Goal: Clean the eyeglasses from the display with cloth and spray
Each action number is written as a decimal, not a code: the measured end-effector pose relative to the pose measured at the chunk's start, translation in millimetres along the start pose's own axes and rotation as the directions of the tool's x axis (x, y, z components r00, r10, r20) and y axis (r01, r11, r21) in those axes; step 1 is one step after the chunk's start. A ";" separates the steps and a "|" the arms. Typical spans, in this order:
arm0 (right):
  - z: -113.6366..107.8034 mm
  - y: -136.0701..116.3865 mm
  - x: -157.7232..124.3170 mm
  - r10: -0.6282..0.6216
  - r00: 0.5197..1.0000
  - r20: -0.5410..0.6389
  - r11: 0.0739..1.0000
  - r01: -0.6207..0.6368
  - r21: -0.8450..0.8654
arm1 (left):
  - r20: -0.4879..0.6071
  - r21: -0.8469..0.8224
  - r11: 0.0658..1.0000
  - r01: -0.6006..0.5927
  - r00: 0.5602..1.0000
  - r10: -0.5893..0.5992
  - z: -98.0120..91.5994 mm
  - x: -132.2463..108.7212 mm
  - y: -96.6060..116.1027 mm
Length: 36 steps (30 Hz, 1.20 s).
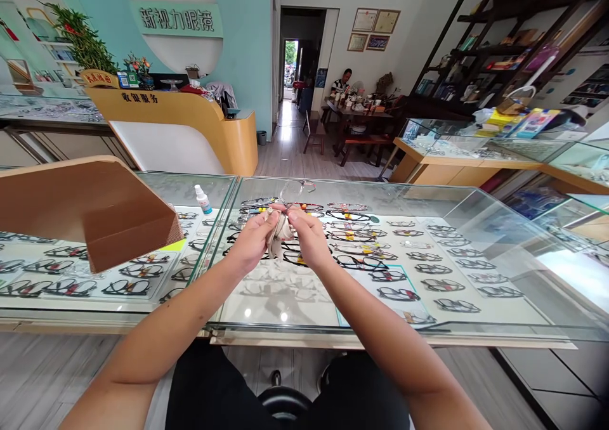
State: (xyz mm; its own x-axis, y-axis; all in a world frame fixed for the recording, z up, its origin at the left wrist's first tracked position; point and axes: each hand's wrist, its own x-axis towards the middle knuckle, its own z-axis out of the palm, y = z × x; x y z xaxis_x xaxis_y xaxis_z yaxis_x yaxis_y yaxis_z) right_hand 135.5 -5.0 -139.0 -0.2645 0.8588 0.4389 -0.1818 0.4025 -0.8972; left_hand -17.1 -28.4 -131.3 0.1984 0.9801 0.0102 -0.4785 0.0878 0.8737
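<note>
Over the glass counter my two hands are close together, both with closed fingers. My left hand (255,236) pinches a crumpled pale cloth (275,245), whose loose end hangs below the fingers. My right hand (309,234) grips a pair of eyeglasses (290,190) against the cloth. Thin parts of the glasses' frame stick out beyond the fingertips, away from me. The lenses are mostly covered by cloth and fingers, so which part is pinched cannot be made out. Rows of eyeglass frames (361,262) lie in the display case under my hands.
A white spray bottle (202,200) stands on the counter (285,321) left of my hands. Farther left is a brown board-like object (90,208). A cash desk (238,141) stands beyond. A person (341,84) sits at a table at the back. More display cases (457,157) stand right.
</note>
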 end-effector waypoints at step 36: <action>-18.3 -7.3 6.8 0.056 0.994 -0.092 0.997 -0.051 0.057 | 0.029 0.094 0.995 -0.039 0.999 0.037 -3.3 4.2 -0.7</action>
State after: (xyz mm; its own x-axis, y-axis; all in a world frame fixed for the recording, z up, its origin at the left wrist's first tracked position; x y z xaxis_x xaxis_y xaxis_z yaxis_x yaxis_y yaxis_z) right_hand 152.4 3.7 -130.4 -0.1855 0.9055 0.3816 -0.2216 0.3398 -0.9140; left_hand -18.8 -23.7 -133.5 0.2056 0.9770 0.0563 -0.4031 0.0322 0.9146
